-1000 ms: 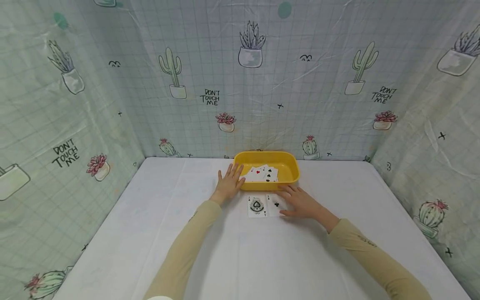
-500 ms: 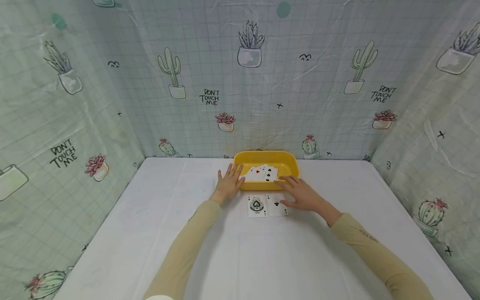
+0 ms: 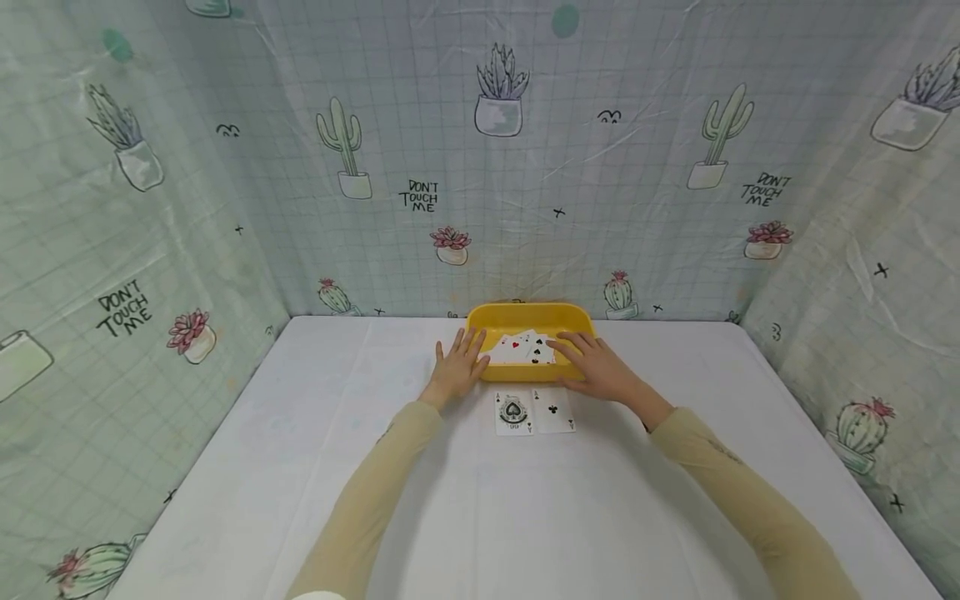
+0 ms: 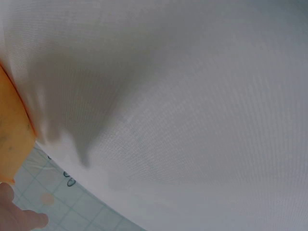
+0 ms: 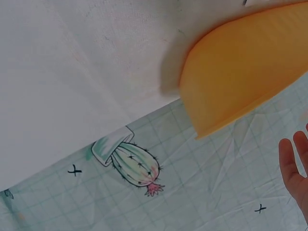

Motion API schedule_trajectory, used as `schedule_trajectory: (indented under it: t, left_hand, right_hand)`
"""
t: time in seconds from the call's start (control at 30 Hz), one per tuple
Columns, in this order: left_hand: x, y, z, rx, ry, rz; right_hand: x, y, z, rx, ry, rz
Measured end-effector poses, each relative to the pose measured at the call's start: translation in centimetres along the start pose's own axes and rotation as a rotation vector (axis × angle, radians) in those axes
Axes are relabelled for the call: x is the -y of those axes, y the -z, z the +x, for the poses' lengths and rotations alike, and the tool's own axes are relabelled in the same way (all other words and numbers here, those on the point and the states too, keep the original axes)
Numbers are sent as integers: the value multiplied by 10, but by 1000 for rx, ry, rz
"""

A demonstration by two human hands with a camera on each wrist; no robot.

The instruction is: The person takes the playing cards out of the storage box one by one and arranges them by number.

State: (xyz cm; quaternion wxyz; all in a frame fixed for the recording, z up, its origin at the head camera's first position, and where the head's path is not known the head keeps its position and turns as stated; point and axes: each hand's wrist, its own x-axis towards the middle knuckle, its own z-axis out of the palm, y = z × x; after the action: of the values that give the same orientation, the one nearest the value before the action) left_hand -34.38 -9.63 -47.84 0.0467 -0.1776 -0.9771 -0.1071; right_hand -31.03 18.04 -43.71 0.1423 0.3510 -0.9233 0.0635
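A yellow plastic bin [image 3: 577, 315] stands at the back of the table, with several playing cards [image 3: 517, 348] fanned inside. My left hand [image 3: 453, 369] lies against the bin's left side, its fingers spread over the rim. Over the bin's right front corner reaches my right hand [image 3: 600, 367], fingers extended above the cards and thumb near the front wall. In front of the bin lie an ace of spades [image 3: 513, 413] and, to its right, an ace of clubs [image 3: 553, 411], both face up. Both wrist views show the bin's side and only a few fingertips.
A white cloth covers the table [image 3: 480, 517]. A curtain [image 3: 555, 167] printed with cacti hangs close behind the bin and along both sides.
My right hand has moved up from the ace of clubs to over the bin, uncovering that card. My left hand has stayed at the bin's left side.
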Motion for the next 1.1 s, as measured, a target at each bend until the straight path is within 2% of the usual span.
schedule_trajectory:
  t: [0.47,0.83,1.1]
  left_hand:
    - [2,-3,1,-16,-6,14]
    - [1,-4,-1,1,5,12]
    - [0,-1,0,-9,1,8]
  right_hand:
    - [-6,-11,30,12,-40,-20]
    - [-4,-23,46,44,-126,31]
    - [-1,-22,67,83,-192,57]
